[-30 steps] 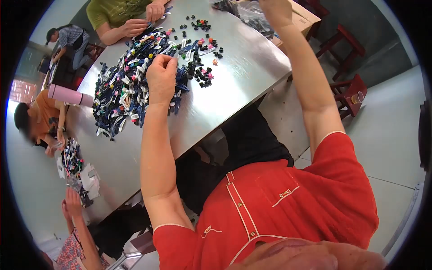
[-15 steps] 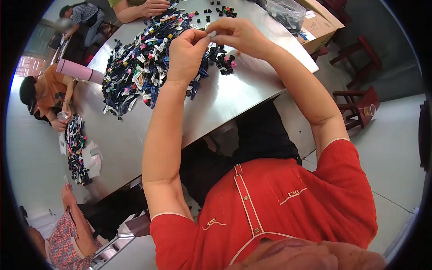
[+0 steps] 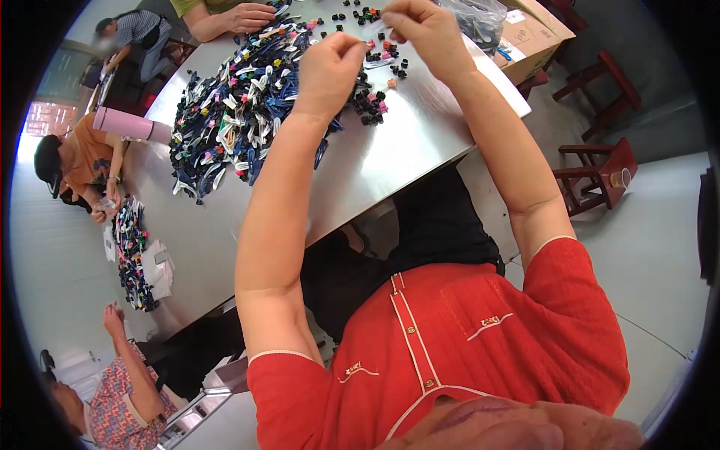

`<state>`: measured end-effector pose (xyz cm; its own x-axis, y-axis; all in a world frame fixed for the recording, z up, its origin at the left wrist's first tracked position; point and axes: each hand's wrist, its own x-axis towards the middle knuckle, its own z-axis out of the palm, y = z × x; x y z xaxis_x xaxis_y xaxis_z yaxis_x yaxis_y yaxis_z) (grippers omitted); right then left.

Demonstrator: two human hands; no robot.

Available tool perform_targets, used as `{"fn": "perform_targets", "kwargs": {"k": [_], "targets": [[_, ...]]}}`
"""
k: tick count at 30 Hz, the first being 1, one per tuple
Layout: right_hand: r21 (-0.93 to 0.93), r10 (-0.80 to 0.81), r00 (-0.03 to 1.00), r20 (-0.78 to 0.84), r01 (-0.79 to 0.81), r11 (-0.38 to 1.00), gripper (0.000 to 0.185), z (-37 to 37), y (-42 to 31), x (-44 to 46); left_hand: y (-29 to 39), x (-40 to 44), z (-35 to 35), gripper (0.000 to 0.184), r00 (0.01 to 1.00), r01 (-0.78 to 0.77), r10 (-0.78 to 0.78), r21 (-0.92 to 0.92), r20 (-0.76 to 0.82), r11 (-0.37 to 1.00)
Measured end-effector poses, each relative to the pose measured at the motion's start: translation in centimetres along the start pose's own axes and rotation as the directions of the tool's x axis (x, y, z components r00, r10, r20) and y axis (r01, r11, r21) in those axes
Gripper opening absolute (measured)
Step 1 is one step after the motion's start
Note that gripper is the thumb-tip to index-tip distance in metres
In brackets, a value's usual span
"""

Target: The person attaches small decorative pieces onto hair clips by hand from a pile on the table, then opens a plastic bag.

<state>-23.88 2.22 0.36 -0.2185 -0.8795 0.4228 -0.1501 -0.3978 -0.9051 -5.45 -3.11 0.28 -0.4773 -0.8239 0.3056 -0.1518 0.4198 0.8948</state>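
Note:
A large pile of hair clips (image 3: 240, 112), mostly dark blue, black and white, lies on the metal table (image 3: 352, 180). Over its right edge is my left hand (image 3: 330, 73), thumb and fingers pinched together; what they hold, if anything, is hidden. My right hand (image 3: 431, 34) is raised to the right of it, apart from it, its fingertips closed at one end of a pale, blurred clip (image 3: 372, 29). Small black and pink claw clips (image 3: 370, 107) lie beside my left hand, and an orange one (image 3: 391, 83) sits below my right hand.
Across the table a co-worker's hand (image 3: 251, 16) touches the pile. A pink bottle (image 3: 124, 123), a second clip pile (image 3: 133, 259) and two more co-workers are at the left. A plastic bag (image 3: 480, 21), cardboard box (image 3: 529, 41) and red stools (image 3: 616, 169) are at the right.
My right hand came in from the upper right and met my left hand at a white clip; now the hands are apart, the right one further up. The view has shifted.

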Motion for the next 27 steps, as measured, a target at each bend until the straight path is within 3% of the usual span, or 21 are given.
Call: {"fn": "perform_targets", "kwargs": {"k": [1,2,4,6,8,13,18,21,22,25,27], "targets": [[-0.020,0.009,0.994,-0.112,-0.012,1.000,0.013,-0.2,0.1,0.2,-0.7,0.4,0.4,0.018,0.983,-0.184,0.177,0.313,0.050,0.932],[-0.040,0.015,0.975,-0.224,-0.025,0.999,0.013,-0.5,0.2,0.6,-1.3,0.7,0.9,0.017,0.933,-0.353,0.326,0.577,0.154,0.737],[-0.060,-0.042,0.966,-0.255,0.028,0.998,0.012,-0.8,0.9,0.9,-1.7,0.9,2.1,0.016,0.930,-0.364,0.303,0.633,0.208,0.683],[-0.072,-0.030,0.957,-0.289,0.009,0.997,0.012,-0.9,1.4,0.9,-1.5,1.2,2.9,0.015,0.936,-0.336,0.268,0.812,0.230,0.478],[-0.049,-0.048,0.957,-0.284,0.036,0.998,0.013,-1.1,1.7,1.0,-1.0,1.4,3.3,0.014,0.951,-0.303,0.213,0.822,0.226,0.483],[-0.024,-0.047,0.957,-0.285,0.042,0.999,0.013,-1.0,1.6,1.0,-0.1,0.9,3.1,0.012,0.911,-0.408,0.177,0.873,0.372,0.268],[0.010,-0.013,0.945,-0.328,0.018,1.000,0.017,-1.2,1.2,0.7,-1.2,0.7,2.1,0.009,0.906,-0.409,0.261,0.853,0.334,0.324],[-0.027,0.046,0.953,-0.299,-0.056,0.998,0.018,-1.2,1.4,0.7,-0.9,-0.1,1.4,0.008,0.921,-0.362,0.328,0.765,0.208,0.532],[-0.031,0.032,0.953,-0.303,-0.043,0.999,0.018,-1.2,1.7,0.8,-0.6,-0.5,0.9,0.008,0.924,-0.356,0.323,0.769,0.204,0.532],[-0.065,0.009,0.962,-0.273,-0.028,0.998,0.019,-1.1,2.2,0.7,0.3,-1.6,-1.0,0.011,0.974,-0.199,0.218,0.675,0.059,0.711],[-0.149,-0.017,0.975,-0.220,-0.016,0.989,0.019,-0.8,2.2,0.6,0.8,-2.7,-2.3,0.011,0.983,-0.171,0.172,0.681,0.066,0.713]]}}
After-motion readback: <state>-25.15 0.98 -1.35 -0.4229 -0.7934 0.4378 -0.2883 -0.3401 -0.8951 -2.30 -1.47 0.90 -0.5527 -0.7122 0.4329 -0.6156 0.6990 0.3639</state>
